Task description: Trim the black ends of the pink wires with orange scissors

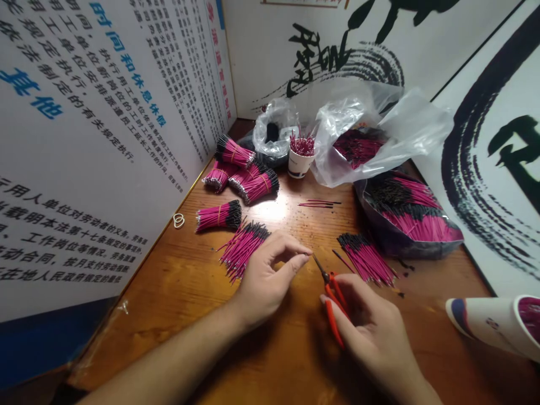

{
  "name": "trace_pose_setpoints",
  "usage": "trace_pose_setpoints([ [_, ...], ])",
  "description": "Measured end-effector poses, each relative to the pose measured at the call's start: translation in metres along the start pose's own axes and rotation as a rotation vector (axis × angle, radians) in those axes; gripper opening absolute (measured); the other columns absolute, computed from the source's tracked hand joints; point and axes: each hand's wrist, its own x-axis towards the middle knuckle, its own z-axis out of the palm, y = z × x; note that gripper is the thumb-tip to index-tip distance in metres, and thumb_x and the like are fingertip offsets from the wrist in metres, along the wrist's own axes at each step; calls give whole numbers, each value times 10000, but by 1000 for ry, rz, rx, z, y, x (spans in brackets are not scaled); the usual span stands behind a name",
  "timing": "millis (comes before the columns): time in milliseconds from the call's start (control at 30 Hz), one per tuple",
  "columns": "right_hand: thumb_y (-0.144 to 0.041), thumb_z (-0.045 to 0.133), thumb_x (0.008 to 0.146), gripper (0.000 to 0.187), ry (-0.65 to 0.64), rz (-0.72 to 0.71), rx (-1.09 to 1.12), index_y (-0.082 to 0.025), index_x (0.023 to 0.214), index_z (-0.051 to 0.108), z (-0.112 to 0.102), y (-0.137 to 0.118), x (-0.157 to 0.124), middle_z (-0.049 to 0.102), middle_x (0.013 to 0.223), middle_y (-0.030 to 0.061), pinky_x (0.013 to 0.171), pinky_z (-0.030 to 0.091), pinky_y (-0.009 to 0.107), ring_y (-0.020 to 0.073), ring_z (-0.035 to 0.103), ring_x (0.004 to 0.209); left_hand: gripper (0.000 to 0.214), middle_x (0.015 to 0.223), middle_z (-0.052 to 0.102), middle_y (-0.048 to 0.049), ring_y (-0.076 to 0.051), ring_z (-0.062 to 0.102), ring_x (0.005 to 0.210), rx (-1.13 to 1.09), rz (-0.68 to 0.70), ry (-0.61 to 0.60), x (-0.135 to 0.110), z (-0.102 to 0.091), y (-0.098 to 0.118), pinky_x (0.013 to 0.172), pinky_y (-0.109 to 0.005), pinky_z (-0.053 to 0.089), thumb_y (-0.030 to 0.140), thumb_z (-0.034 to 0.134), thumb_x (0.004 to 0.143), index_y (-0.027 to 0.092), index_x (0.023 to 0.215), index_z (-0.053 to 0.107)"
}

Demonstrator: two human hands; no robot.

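My right hand [371,329] is closed around small orange-handled snips [331,295], whose dark tip points up toward my left hand. My left hand [268,275] hovers over the wooden table [189,292] with thumb and forefinger pinched together; what they pinch is too thin to make out. A loose pile of short pink wires with black ends [242,247] lies just left of my left hand. Another loose pile of these wires [367,259] lies beyond my right hand.
Several banded pink wire bundles [244,174] lie at the back left, with rubber bands [179,220] near the wall. A paper cup of wires [300,154] and plastic bags of wires [405,211] stand behind. A tipped paper cup [498,323] lies at right. Printed boards enclose the table.
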Motion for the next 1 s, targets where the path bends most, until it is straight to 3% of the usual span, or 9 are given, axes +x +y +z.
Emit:
trace_pose_setpoints([
  [100,-323,604,906,131,-25,-16,-16,-218,984,595,1,0,0,651,767,23,593,516,241,160,629,651,80,843,612,-33,-124,573,795,2,25,7,-1,0,-1,717,-240,462,192,628,888,148,861,689],
  [233,-328,601,910,131,-18,-24,-39,-218,980,603,1,-1,0,649,762,25,591,512,246,159,622,647,100,790,612,-9,-90,583,655,-66,-62,-16,-3,1,-3,621,-216,470,220,615,906,151,902,687],
  [500,-333,594,912,137,-20,-28,-56,-209,966,611,0,-4,1,670,767,33,590,515,250,164,638,653,90,822,654,-20,-109,629,742,-86,-127,-35,-3,2,-2,719,-227,509,214,625,893,148,932,673],
  [1000,-319,563,923,118,-23,-63,-117,-219,949,621,-3,-6,2,677,749,24,579,497,245,162,629,633,59,799,651,-21,-111,591,758,-30,-75,-19,0,-2,0,712,-223,470,176,641,866,134,837,671],
])
